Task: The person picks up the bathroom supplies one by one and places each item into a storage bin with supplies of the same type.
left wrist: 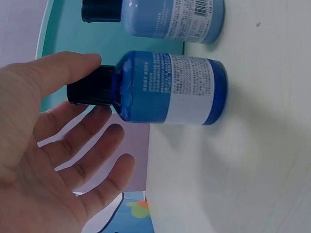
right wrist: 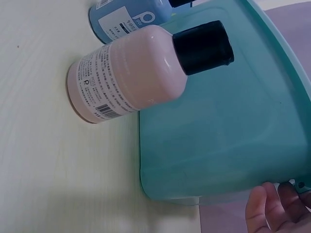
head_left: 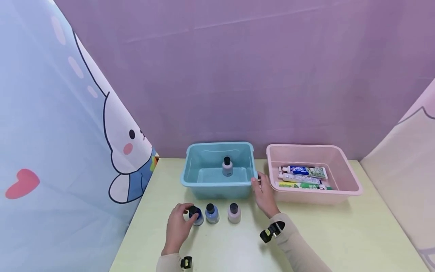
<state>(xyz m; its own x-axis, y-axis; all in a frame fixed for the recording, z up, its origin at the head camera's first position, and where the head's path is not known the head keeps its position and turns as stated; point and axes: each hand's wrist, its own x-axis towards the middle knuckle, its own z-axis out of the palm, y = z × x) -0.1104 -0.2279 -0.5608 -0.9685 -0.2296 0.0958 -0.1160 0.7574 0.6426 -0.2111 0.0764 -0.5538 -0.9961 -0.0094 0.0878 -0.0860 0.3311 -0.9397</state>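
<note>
At the left end of a row of three bottles on the pale table, just in front of the teal basket, stands the dark blue bottle, nearly upright, with the left hand holding it by its black cap, the thumb on one side and fingertips on the other, while the remaining fingers spread loosely beside it. Its body is a glossy, deep blue with rounded shoulders, and a white label wraps the lower part. The right hand grips the teal basket at its front right corner, fingers bent at the rim. Beside the dark blue bottle stands the light blue bottle, and farther right the pale pink bottle, both black-capped. Only the left wrist view brings out the lines of small print on the dark blue bottle, plus a barcode on its light blue neighbour; the right wrist view shows that neighbour's other face, with a white logo, and the printed back of the pale pink bottle, yet leaves the dark blue one's surface unreadable. The head view alone reveals a fourth bottle inside the teal basket, and toothpaste tubes lying in a pink basket to the right
</note>
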